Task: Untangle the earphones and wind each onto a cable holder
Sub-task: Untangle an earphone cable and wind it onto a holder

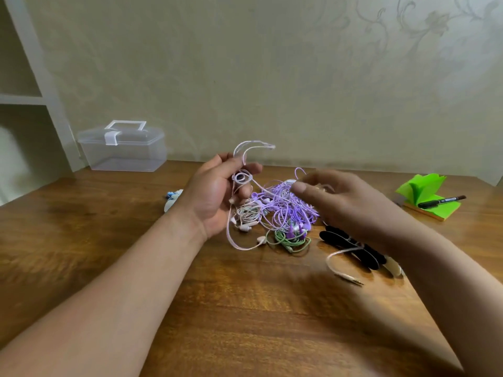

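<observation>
A tangle of earphones (283, 210) lies mid-table: mostly purple cable, with a whitish bundle (249, 213) at its left and a green one (291, 240) in front. My left hand (217, 194) is raised palm-up over the pile's left side and grips a pale pink earphone cable (241, 178), looped round its fingers; one end arcs above the hand, the other hangs to the table. My right hand (334, 202), blurred, hovers over the pile's right side with its fingers curled at a strand. Black cable holders (351, 246) lie partly under my right wrist.
A clear plastic box (122, 148) with a handle stands at the back left. A green sticky-note pad (427, 197) with a black marker (441, 201) lies at the right. A small blue-and-white object (172, 200) peeks out behind my left hand. A jack plug (351, 278) lies near the holders.
</observation>
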The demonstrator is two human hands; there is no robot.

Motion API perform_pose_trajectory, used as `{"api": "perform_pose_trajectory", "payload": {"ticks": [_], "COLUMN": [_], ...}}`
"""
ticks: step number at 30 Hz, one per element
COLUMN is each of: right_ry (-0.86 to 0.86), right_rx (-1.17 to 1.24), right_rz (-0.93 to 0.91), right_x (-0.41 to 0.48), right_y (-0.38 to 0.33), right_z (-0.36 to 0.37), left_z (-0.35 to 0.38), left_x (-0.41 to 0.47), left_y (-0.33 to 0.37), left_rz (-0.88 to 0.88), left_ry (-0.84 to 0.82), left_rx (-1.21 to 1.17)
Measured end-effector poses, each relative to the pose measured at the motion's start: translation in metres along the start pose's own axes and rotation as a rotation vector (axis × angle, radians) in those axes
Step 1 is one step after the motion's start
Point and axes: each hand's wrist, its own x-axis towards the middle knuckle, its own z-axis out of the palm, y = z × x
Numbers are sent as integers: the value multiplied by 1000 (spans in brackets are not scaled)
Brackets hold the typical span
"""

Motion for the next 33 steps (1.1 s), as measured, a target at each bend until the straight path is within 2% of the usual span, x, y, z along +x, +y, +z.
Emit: {"api": "perform_pose_trajectory", "payload": {"ticks": [3,4,6,8,10,13,15,18,22,25,27,30,32,33], "right_ry": [-243,-241,-74,179,342,306,229,113,91,-190,-316,-396,-384,-317], "right_rx": [-82,-88,10,289,645,1281,1485,1336,656,248,165,190,206,204], "right_rz": [-14,-26,-17,28,32,-20,-36,50,110,38,-20,-103,-148,-151], "right_x": [-7,-7,-3,4,13,14,9,6,5,-2,-4,-5,-5,-4], "right_y": [-11,-11,-4,5,14,11,6,2,6,3,0,-5,-4,-3], "right_z": [-1,-2,-4,-12,-20,-31,-33,-31,-23,-4,10,20,21,18], "left_z": [0,-1,-5,-8,-10,-10,-9,-8,-11,-10,-7,-2,-3,-5], "left_x": [1,3,5,7,8,8,8,7,7,7,7,7,7,7], "left_y": [-2,-2,-2,-1,0,0,-2,-3,1,0,-2,-6,-7,-6], "left_rz": [0,9,28,41,48,47,36,29,37,47,42,27,34,40], "left_ry": [-72,-85,-80,-54,-39,-29,-28,-6,18,-26,-74,-133,-149,-152], "left_rx": [-1,5,16,12,10,53,81,89,51,12,-7,-27,-31,-22]}}
